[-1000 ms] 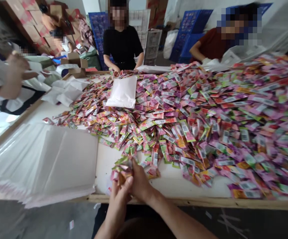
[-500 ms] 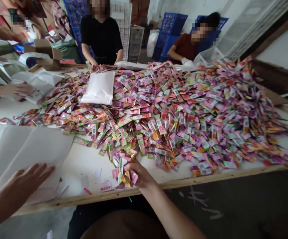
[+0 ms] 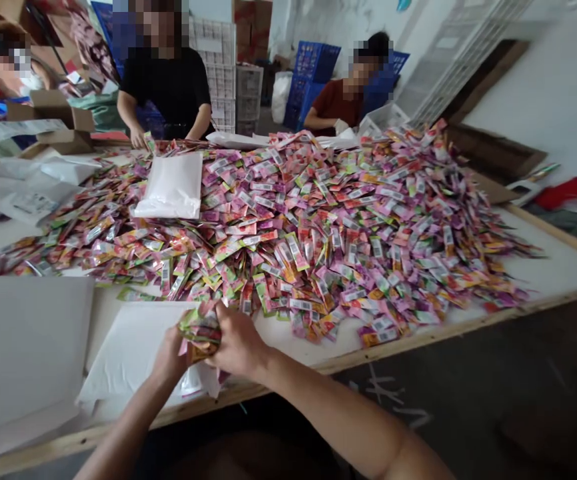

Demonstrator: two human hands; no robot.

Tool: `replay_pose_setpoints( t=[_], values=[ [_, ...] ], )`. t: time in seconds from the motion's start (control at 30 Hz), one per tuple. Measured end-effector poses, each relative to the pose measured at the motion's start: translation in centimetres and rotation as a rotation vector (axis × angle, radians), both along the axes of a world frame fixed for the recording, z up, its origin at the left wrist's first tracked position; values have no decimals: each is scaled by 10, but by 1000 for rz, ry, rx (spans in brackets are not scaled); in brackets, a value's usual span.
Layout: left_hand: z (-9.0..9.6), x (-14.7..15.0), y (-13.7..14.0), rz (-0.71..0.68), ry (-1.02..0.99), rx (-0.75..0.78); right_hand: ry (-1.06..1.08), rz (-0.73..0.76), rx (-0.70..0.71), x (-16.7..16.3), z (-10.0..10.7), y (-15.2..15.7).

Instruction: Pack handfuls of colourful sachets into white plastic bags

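A bunch of small, colourful stick sachets (image 3: 199,333) is gathered between my two hands near the table's front edge. From the right, my right hand (image 3: 242,345) is closed round it. My left hand (image 3: 169,355) presses against its left side, with some of its fingers hidden. Beneath both hands lies a flat white bag (image 3: 123,343); its near right end shows below my wrists. Just beyond my hands spreads a large heap of the same sachets (image 3: 348,233), in pink, purple, green and orange.
Large white sheets or bags (image 3: 23,347) lie at the left. A filled white packet (image 3: 171,183) rests on the heap. Across the table (image 3: 558,267) are co-workers, one in a black top (image 3: 163,87), one in a red-brown top (image 3: 336,100). An open cardboard box (image 3: 63,123) stands far left.
My left hand has come off the white sheets to meet my right hand at the sachets. A white bag now lies under both hands. The view has shifted to the right.
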State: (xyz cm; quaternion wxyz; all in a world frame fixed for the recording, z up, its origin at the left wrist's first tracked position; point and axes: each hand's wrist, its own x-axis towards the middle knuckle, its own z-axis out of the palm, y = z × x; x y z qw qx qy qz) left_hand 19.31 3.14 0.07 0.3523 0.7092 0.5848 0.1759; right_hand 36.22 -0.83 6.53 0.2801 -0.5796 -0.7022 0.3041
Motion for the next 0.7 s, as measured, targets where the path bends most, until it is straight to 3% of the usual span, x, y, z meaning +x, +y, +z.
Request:
replay_pose_setpoints(
  t=[0.1,0.17,0.27,0.4,0.5,0.6,0.7],
  values=[
    [0,-19,4,65,-44,-50,-347,120,49,-5,-37,-7],
    [7,-22,6,100,-23,-41,-498,175,99,-8,-47,-12],
    [22,-6,8,108,76,64,-640,206,153,-16,-47,-12],
    [45,20,-3,-5,205,211,-664,219,111,-18,-41,-1],
    [52,14,-27,-50,323,330,-648,190,43,-19,-38,6],
    [53,-2,-48,17,544,409,-690,142,17,-27,-35,5],
    [56,-1,-49,-20,585,471,-655,118,13,-36,-33,6]
  ],
)
